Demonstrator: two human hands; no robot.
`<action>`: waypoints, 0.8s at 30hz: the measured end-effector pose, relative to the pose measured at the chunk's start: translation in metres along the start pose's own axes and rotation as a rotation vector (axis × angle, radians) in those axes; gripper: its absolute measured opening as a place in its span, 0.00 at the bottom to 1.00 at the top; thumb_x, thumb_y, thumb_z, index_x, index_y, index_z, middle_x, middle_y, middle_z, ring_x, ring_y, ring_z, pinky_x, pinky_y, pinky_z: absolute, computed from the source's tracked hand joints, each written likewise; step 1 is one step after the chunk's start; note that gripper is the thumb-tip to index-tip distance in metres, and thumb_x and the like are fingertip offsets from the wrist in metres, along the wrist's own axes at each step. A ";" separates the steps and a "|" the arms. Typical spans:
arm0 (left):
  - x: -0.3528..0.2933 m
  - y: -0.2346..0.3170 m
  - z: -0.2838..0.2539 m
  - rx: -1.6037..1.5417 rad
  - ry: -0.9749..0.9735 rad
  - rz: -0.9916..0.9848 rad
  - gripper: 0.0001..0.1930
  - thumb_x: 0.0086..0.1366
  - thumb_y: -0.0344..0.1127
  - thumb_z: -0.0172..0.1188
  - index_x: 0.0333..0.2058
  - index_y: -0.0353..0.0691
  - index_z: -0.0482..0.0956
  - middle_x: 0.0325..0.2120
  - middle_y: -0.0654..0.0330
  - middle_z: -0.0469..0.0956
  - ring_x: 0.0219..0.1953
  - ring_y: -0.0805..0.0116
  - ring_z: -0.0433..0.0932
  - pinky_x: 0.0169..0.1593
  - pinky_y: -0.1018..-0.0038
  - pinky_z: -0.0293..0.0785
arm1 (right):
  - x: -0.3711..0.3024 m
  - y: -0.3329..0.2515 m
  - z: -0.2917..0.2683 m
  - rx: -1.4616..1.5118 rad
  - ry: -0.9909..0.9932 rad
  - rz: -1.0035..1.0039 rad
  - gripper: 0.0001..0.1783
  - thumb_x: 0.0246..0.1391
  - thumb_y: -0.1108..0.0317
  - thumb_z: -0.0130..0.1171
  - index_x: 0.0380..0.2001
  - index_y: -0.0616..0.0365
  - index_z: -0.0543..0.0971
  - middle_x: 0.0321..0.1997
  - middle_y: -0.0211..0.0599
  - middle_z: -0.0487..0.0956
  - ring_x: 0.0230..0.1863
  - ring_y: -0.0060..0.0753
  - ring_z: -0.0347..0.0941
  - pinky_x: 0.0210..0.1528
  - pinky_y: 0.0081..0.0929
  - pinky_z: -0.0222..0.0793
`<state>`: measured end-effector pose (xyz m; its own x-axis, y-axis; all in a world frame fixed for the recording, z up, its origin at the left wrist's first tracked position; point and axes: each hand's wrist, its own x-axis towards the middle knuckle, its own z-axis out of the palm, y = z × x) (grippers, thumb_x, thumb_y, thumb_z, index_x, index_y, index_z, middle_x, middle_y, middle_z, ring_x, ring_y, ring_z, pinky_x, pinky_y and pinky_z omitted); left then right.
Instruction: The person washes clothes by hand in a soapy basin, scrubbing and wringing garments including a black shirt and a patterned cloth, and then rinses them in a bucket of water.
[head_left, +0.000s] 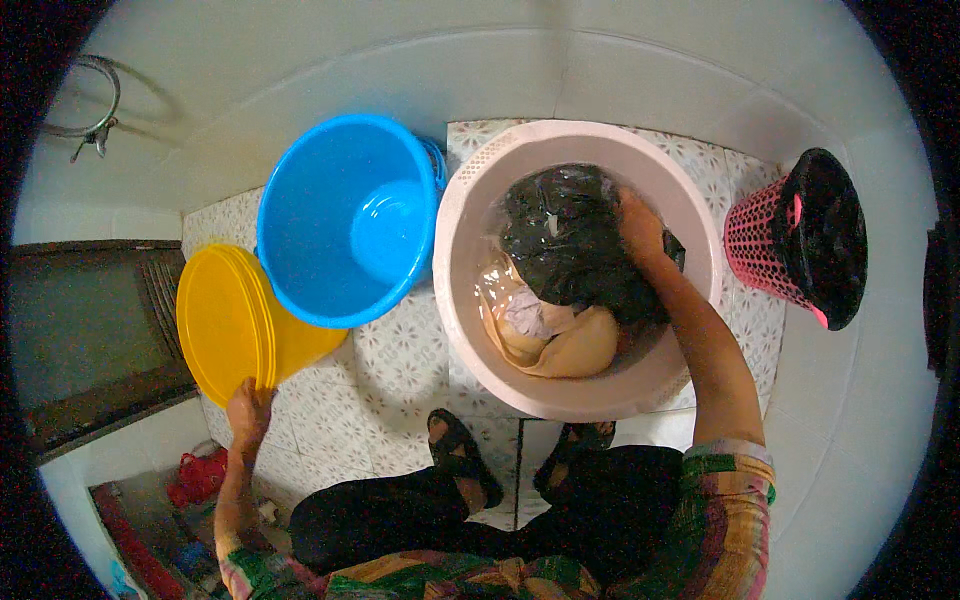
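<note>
A person looks down at a wide, pale pink tub [455, 345] on a floor [400, 360] of white, flower-patterned tiles. Water [490, 290] glints inside the tub around a bundle of wet laundry: a large black cloth [560, 240] bulges across the upper and middle part, and a beige cloth [580, 345] lies below it, with a small pale lilac cloth [524, 312] bunched against it.

The right hand [640, 230] reaches into the tub from the lower right and rests on the right side of the black cloth. Its fingertips are hard to make out against the dark fabric, so I cannot tell whether they grip it or only press on it.

The left hand [250, 405], out to the far left, grasps the near rim of a yellow bucket [222, 325], fingers curled over the edge. Touching or just beside the yellow bucket, and partly in front of it, is a blue bucket [330, 220], its open mouth facing up; it sits close to the tub's left side.

Right of the tub, near the wall, is a pink basket [762, 240] with holes in its side and a black bag [830, 235] lining it. Below the tub are the person's feet in dark sandals [462, 455].
</note>
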<state>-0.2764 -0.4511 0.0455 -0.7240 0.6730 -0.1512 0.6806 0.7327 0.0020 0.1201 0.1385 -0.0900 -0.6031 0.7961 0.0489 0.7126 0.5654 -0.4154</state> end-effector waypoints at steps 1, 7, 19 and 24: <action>-0.010 0.025 -0.015 0.053 0.003 0.037 0.15 0.51 0.39 0.64 0.31 0.35 0.72 0.24 0.45 0.74 0.29 0.43 0.74 0.31 0.56 0.69 | -0.002 -0.001 -0.001 0.052 -0.019 0.056 0.16 0.59 0.61 0.43 0.47 0.58 0.66 0.41 0.56 0.75 0.43 0.59 0.71 0.44 0.49 0.65; -0.057 0.058 -0.023 0.110 -0.108 0.037 0.13 0.51 0.39 0.64 0.30 0.37 0.73 0.24 0.47 0.75 0.28 0.44 0.74 0.30 0.57 0.70 | -0.015 -0.016 -0.013 0.376 0.002 0.065 0.27 0.54 0.53 0.50 0.57 0.44 0.64 0.59 0.50 0.64 0.59 0.53 0.60 0.60 0.45 0.55; 0.007 0.278 -0.145 -0.132 -0.561 0.522 0.16 0.57 0.38 0.59 0.43 0.38 0.73 0.34 0.47 0.77 0.33 0.45 0.77 0.37 0.58 0.74 | -0.003 -0.046 -0.038 -0.321 -0.275 -0.403 0.24 0.46 0.65 0.56 0.50 0.43 0.71 0.59 0.39 0.66 0.56 0.49 0.65 0.41 0.39 0.74; 0.057 0.379 -0.061 -0.206 -0.269 0.983 0.23 0.59 0.34 0.53 0.55 0.41 0.64 0.52 0.47 0.66 0.52 0.47 0.68 0.48 0.58 0.72 | 0.040 -0.025 -0.028 -0.185 -0.172 -0.093 0.20 0.50 0.61 0.53 0.47 0.57 0.72 0.41 0.50 0.77 0.41 0.52 0.74 0.41 0.43 0.72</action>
<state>-0.0663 -0.1288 0.0977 0.2064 0.9563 -0.2069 0.9065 -0.1073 0.4083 0.0884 0.1618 -0.0527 -0.7096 0.6997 -0.0829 0.6954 0.6764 -0.2427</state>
